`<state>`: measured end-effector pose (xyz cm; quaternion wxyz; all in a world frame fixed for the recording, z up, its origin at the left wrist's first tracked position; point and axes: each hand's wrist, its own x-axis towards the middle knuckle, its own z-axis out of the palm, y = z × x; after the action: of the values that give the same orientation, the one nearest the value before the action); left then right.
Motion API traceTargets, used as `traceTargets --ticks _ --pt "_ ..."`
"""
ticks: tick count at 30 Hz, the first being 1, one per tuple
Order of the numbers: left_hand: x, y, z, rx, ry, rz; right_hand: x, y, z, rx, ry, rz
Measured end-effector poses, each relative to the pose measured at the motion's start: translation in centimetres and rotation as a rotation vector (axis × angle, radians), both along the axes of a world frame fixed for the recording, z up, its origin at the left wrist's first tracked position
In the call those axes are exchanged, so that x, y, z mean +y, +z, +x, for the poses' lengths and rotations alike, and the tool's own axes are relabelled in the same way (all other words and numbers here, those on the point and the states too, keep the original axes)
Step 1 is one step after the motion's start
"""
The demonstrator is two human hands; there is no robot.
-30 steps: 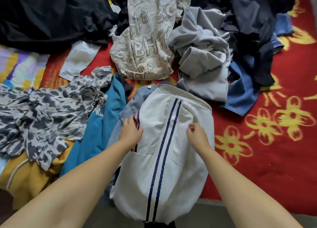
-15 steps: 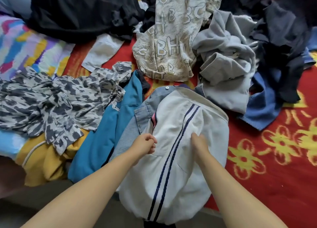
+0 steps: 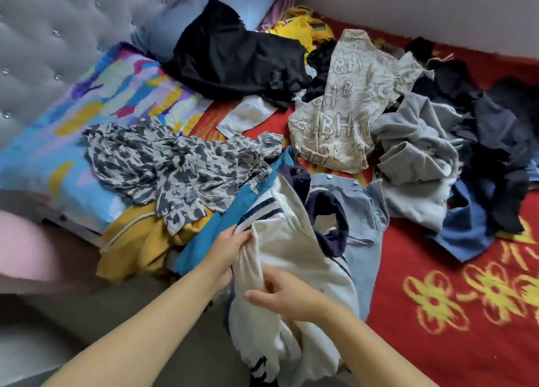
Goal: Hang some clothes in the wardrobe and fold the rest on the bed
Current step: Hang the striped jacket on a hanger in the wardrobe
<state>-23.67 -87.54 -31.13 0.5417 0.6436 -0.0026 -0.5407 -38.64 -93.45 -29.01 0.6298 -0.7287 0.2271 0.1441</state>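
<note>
While bunched at the bed's edge, white jacket between left hand's and right hand's grip.

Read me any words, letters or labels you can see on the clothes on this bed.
"BH", "B", "BC": large pale letters repeated across the beige letter-print top.
White print on the teal garment: too blurred to read.
Dark patch on the yellow garment: too small to read.

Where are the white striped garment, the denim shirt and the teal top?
white striped garment (image 3: 294, 258): head view, bunched white body.
denim shirt (image 3: 364, 211): head view, pale blue front panel.
teal top (image 3: 230, 214): head view, exposed teal strip.
</note>
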Motion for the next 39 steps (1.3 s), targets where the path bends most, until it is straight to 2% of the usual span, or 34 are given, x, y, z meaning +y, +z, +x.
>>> traceTargets --ticks 3,7,9,11,14,16,18,20,22,25,27,28,32,34,35,37,39 --pt "5.9 1.8 1.3 0.034 0.093 -0.03 2.1 3.0 0.3 -0.019 -0.002 0.003" --pt "13.6 5.3 4.0 0.108 0.089 -0.123 4.3 6.6 2.3 -0.214 -0.424 -0.255" --pt "18.5 6.9 5.4 0.114 0.107 -0.206 7.2 8.0 4.3 -0.274 -0.559 -0.399" --pt "22.7 8.2 6.4 0.106 0.106 -0.266 10.5 8.6 6.2 -0.223 -0.46 -0.503" --pt "28.1 11.1 6.7 0.062 0.05 -0.321 16.2 8.3 7.9 -0.142 0.005 -0.634" --pt "32.3 13.2 7.0 -0.03 0.042 -0.35 21.0 8.7 8.8 -0.213 0.208 -0.87" --pt "35.4 15.4 7.2 -0.102 0.015 -0.366 24.3 10.5 9.8 -0.428 0.205 -1.059" --pt "38.3 17.5 7.6 -0.17 -0.006 -0.393 27.1 13.1 11.2 -0.726 0.173 -1.063" --pt "40.8 19.3 7.9 -0.201 0.026 -0.413 29.7 15.3 12.4 -0.895 0.201 -0.989" --pt "43.6 21.4 8.2 -0.282 0.129 -0.42 33.7 17.3 13.6 -0.865 0.138 -0.669" --pt "45.7 22.6 8.3 -0.364 0.259 -0.389 36.2 18.2 14.6 -0.826 0.099 -0.566" --pt "46.8 23.0 8.3 -0.472 0.326 -0.338 37.5 18.8 15.2 -0.808 0.102 -0.544" --pt "52.1 23.6 6.4 -1.102 0.614 0.032 41.9 21.6 18.5 -0.745 0.139 -0.597" --pt "55.2 22.9 3.7 -1.324 0.744 0.088 43.9 22.3 19.8 -0.684 0.234 -0.61" --pt "56.4 22.2 2.1 -1.382 0.729 0.08 44.8 22.5 20.3 -0.666 0.269 -0.598" --pt "58.1 20.0 -0.9 -1.347 0.58 0.173 47.0 22.9 21.0 -0.628 0.324 -0.541" --pt "58.5 16.9 -3.0 -1.165 0.381 0.433 49.2 23.0 21.1 -0.619 0.374 -0.469"
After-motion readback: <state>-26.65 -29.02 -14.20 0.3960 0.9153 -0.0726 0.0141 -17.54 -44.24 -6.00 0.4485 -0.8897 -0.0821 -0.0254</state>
